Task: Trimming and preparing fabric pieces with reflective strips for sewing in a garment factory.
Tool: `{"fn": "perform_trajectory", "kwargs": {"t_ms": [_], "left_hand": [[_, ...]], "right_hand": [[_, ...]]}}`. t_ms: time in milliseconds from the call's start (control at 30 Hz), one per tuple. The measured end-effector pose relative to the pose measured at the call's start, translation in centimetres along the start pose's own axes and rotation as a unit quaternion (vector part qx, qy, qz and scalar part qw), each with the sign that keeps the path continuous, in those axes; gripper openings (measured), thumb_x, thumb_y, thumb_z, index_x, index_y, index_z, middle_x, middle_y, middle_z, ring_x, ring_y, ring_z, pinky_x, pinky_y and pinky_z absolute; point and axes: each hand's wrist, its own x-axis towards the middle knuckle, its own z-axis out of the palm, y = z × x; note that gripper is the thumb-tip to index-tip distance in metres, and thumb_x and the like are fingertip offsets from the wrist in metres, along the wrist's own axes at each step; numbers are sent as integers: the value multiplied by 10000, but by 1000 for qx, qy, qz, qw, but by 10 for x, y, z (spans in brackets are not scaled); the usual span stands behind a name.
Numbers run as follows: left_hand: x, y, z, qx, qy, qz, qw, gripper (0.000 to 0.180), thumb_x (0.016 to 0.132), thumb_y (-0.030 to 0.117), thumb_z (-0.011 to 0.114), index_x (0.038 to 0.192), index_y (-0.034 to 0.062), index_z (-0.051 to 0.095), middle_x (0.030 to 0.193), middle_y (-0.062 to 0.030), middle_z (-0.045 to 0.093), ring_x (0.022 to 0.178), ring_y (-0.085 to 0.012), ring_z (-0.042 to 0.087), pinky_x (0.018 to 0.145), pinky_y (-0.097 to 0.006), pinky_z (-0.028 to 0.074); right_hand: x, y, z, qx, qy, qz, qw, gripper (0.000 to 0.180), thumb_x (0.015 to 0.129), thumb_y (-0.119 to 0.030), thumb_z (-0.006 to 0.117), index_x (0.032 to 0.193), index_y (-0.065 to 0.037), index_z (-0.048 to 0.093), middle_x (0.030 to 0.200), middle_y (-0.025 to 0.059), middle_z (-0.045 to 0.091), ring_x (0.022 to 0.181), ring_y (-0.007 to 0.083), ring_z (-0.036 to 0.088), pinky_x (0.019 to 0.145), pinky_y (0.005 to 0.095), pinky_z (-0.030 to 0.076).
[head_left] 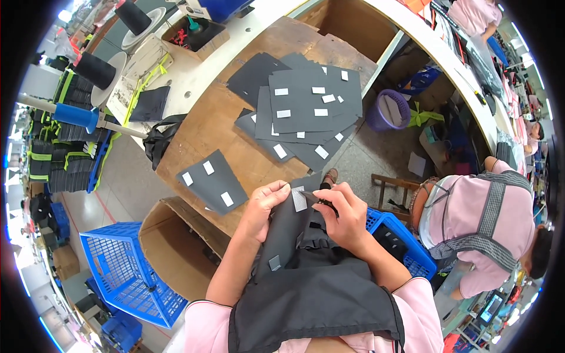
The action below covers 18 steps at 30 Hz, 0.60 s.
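A dark grey fabric panel (pixel 283 232) hangs bent over my lap, its upper end raised between my hands. My left hand (pixel 262 206) is closed on its left edge, thumb beside a white rectangular patch (pixel 299 200). A second patch (pixel 275 263) shows lower down. In my right hand (pixel 344 215) are small dark thread snips (pixel 309 196), their tip at the right edge of the upper patch; the fingers partly cover them. On the brown board (pixel 200 138) ahead lies one like panel (pixel 219 187) at left, and a loose pile of panels (pixel 306 120) with white patches sits farther back.
A cardboard box (pixel 170 247) and a blue plastic basket (pixel 126 270) stand at left; another blue basket (pixel 418 256) is close at right. Behind that, a person (pixel 477 229) in pink bends over. A purple bin (pixel 385 112) sits beyond the board. Thread cones (pixel 97 70) stand far left.
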Motion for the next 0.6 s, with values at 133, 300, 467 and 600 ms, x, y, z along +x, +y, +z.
{"fn": "perform_trajectory", "kwargs": {"t_ms": [133, 300, 467, 600], "left_hand": [[1, -2, -2, -22, -13, -14, 1000, 147, 875, 187, 553, 876, 42, 577, 777, -5, 597, 650, -56, 543, 600, -194, 442], [0, 1, -2, -15, -15, -15, 1000, 132, 874, 168, 554, 878, 38, 576, 793, -12, 600, 661, -59, 551, 610, -196, 453], [0, -1, -5, -39, -19, -8, 999, 119, 874, 147, 552, 890, 31, 571, 799, -17, 604, 670, -60, 557, 612, -197, 456], [-2, -1, -4, -25, -8, -9, 1000, 123, 876, 149, 555, 890, 27, 571, 793, -16, 607, 666, -59, 557, 611, -197, 457]], "right_hand": [[0, 1, -1, 45, 8, 34, 998, 283, 673, -11, 706, 933, -46, 600, 760, 93, 550, 579, 230, 541, 505, 304, 434], [3, 7, 5, 24, -4, 21, 999, 294, 676, 20, 710, 943, -34, 599, 781, 104, 556, 584, 210, 552, 512, 289, 452], [3, 3, 6, 55, 9, 24, 998, 288, 664, -29, 712, 928, -56, 600, 759, 92, 548, 607, 244, 558, 508, 317, 443], [3, 4, 10, 65, 23, 66, 995, 289, 664, -23, 711, 930, -49, 601, 781, 97, 559, 628, 246, 565, 531, 330, 458]]}}
